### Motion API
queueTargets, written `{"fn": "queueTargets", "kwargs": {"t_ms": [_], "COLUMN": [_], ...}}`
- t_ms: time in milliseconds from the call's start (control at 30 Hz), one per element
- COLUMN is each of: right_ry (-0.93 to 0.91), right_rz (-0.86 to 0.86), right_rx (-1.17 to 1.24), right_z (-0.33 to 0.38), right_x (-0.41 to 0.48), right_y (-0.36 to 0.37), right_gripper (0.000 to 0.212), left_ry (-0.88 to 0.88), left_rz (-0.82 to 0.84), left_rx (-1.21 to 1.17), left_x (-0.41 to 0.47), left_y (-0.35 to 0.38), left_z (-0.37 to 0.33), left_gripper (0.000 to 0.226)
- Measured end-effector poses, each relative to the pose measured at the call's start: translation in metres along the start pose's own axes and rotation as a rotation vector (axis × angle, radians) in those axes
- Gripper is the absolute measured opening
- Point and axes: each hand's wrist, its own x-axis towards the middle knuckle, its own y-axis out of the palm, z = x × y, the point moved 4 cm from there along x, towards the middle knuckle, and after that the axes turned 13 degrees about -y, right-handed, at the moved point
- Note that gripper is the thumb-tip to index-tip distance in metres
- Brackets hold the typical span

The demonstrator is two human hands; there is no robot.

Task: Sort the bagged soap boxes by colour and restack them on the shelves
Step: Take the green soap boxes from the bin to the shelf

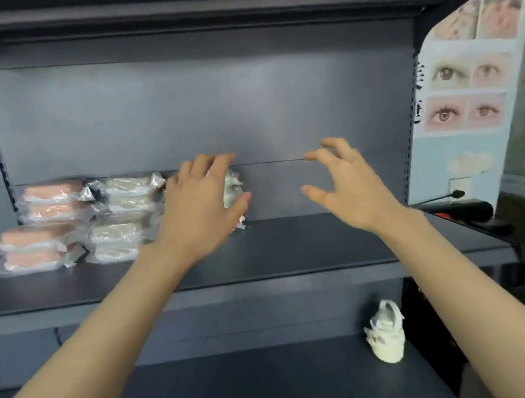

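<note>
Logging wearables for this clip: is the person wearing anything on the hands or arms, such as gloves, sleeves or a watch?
Nothing worn shows. The left hand and right hand are bare: no gloves, rings, watch or bracelet. Both forearms are uncovered to the frame edge, so no sleeve is visible.

The shelf [313,242] bears pink boxes [46,224], beige boxes [122,219] beside them, perhaps greenish ones [233,186].

Matt, smooth dark-grey metal for the shelf [296,245] and back panel [203,104] — glossy, crinkled clear plastic round the pink soap boxes [54,190] and beige soap boxes [117,230]; smooth printed paper on the poster [465,88].
</note>
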Motion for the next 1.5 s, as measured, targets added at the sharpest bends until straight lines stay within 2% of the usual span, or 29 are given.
{"fn": "queueTargets", "kwargs": {"t_ms": [167,300,500,767,933,1133,1367,1500], "right_ry": [0.065,0.149,0.267,0.388,0.405,0.401,0.507,0.549], "right_rz": [0.063,0.101,0.16,0.22,0.317,0.486,0.663,0.768], "right_rx": [-0.031,-0.035,-0.076,-0.05,-0.007,0.099,0.239,0.276], "right_z": [0.001,-0.005,-0.02,-0.071,-0.132,-0.203,-0.274,-0.316], "right_x": [-0.097,-0.168,-0.266,-0.375,-0.44,-0.512,-0.575,-0.613], "right_y": [-0.047,-0.069,-0.082,-0.109,-0.107,-0.07,0.012,0.076], "right_gripper": [0.051,0.053,0.053,0.052,0.053,0.051,0.05,0.048], "left_ry": [0.117,0.159,0.244,0.256,0.177,0.021,-0.196,-0.395], "left_rz": [0.029,0.076,0.222,0.375,0.456,0.603,0.805,0.96], "left_rx": [0.063,0.024,-0.025,-0.081,-0.078,-0.052,0.0,-0.008], "left_x": [-0.081,-0.128,-0.2,-0.272,-0.319,-0.378,-0.424,-0.455], "left_y": [-0.011,-0.005,0.038,0.091,0.152,0.238,0.356,0.438], "left_z": [-0.055,-0.091,-0.137,-0.212,-0.266,-0.306,-0.299,-0.278], "left_gripper": [0.057,0.058,0.057,0.055,0.055,0.055,0.052,0.05]}}
